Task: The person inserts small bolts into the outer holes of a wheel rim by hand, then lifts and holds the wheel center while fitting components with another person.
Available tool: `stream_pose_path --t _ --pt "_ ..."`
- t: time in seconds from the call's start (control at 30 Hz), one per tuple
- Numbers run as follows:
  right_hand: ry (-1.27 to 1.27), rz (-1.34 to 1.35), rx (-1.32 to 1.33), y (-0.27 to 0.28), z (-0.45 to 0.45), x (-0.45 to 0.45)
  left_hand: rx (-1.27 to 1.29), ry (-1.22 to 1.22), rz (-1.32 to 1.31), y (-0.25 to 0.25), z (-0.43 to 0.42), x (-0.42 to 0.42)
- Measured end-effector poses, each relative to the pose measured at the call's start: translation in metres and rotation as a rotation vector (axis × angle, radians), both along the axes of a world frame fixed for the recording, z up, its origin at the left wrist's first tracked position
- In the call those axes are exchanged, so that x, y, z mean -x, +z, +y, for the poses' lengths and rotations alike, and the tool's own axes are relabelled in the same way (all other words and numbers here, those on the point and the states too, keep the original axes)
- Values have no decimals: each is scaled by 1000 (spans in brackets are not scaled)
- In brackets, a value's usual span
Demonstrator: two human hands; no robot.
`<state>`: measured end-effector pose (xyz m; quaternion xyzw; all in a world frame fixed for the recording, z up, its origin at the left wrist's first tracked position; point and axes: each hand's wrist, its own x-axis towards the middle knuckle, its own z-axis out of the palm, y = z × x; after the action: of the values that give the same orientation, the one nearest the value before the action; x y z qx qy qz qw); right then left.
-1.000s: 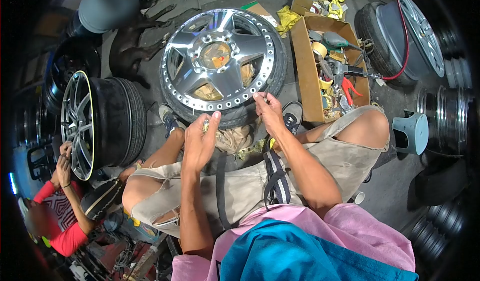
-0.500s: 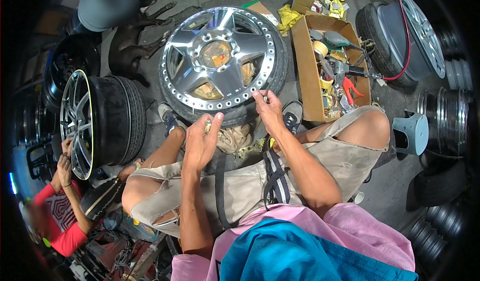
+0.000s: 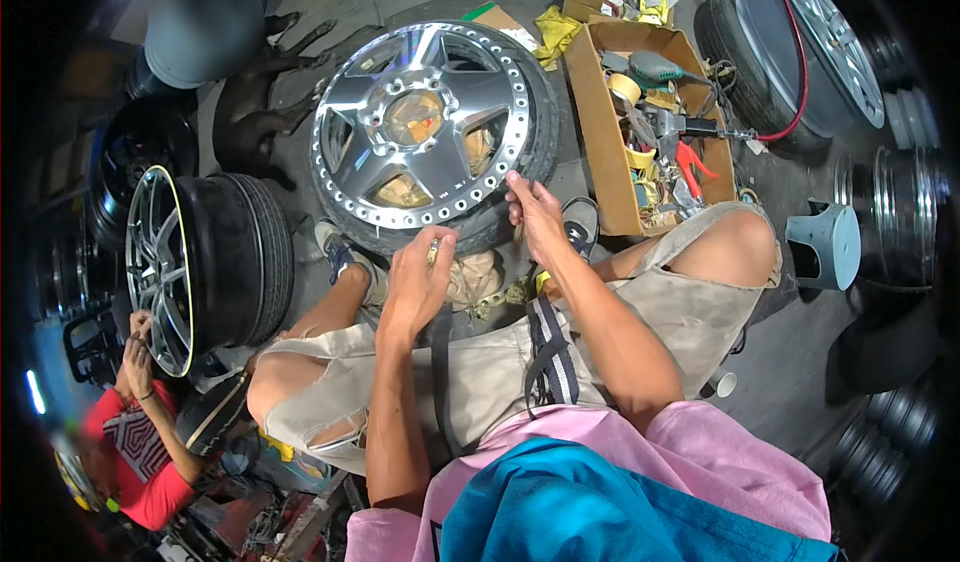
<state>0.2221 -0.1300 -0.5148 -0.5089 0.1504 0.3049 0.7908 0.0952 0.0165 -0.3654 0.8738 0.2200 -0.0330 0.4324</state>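
Observation:
A polished five-spoke wheel rim (image 3: 465,147) with small holes round its edge lies face up on a tire (image 3: 545,127) in front of me. My left hand (image 3: 418,274) is at the rim's near edge, fingers curled, a ring on one finger; whatever it holds is hidden. To the right, my right hand (image 3: 537,220) is closed with its thumb and fingertips by the rim's lower right edge. Something small seems to be between its fingers, too small to name. Crumpled tan cloth (image 3: 475,280) lies below the tire.
An open cardboard box (image 3: 592,132) of tools stands right of the rim. Left are a yellow-edged wheel (image 3: 165,272), a co-worker's hands (image 3: 137,352) and a dark dog (image 3: 245,127) lying down. A blue stool (image 3: 825,245) and more wheels are at the right.
The view has shifted slightly. My left hand has turned, with its fingers more curled over, and my right hand's fingers have bent further inward. The co-worker's head and arms have shifted.

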Motion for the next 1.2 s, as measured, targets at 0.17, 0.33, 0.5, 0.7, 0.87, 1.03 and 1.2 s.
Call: stream_pose_path --t 0.17,0.33,0.5,0.7,0.87,1.03,1.2 --pt "23 -31 24 2 9 -6 2 8 72 -3 1 4" --pt "23 -64 20 -2 7 -9 6 10 109 -3 1 4" --pt "23 -31 -65 -13 4 -7 12 -6 78 2 -2 1" --pt "-77 83 -230 -12 2 -3 0 5 36 -1 1 5" --pt "-28 62 -159 -9 4 -3 15 13 22 1 1 7" --pt "-40 214 -369 -14 5 -7 -6 8 -1 -3 3 10" --pt "-16 317 -461 -19 7 -5 -7 12 0 0 1 13"
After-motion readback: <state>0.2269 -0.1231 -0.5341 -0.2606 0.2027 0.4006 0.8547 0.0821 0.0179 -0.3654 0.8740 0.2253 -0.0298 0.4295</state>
